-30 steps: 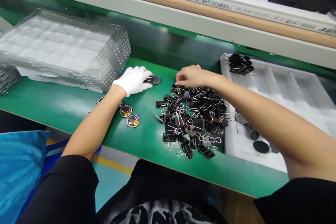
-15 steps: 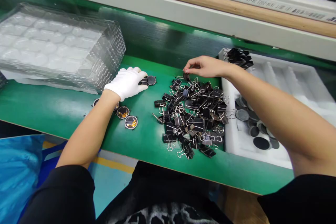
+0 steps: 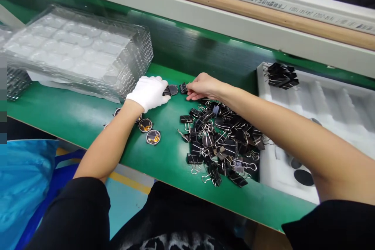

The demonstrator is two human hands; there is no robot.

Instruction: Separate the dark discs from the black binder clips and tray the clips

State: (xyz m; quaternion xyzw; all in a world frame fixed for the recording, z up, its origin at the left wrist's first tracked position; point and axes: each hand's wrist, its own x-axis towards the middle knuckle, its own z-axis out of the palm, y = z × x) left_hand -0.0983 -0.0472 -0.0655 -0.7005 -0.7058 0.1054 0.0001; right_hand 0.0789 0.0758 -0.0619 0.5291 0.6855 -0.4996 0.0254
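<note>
My left hand (image 3: pixel 149 93), in a white glove, is closed on a dark round watch part (image 3: pixel 173 90) that has a black binder clip (image 3: pixel 166 90) on it. Bare, my right hand (image 3: pixel 202 87) pinches another black binder clip (image 3: pixel 183 88) just right of that part, with a small gap between them. A heap of black binder clips (image 3: pixel 228 146) spreads over the green table below my right forearm. Round watch parts with orange pieces (image 3: pixel 153 137) lie beside my left forearm.
Stacked clear plastic trays (image 3: pixel 70 47) stand at the left. A white foam tray (image 3: pixel 265 164) at the right holds black clips (image 3: pixel 283 76) and dark discs (image 3: pixel 304 177). A grey rail (image 3: pixel 175 11) runs along the back of the green table (image 3: pixel 70 125).
My right hand has moved left from the back of the heap, carrying a clip close to the part in my left hand. The whole view has shifted slightly.
</note>
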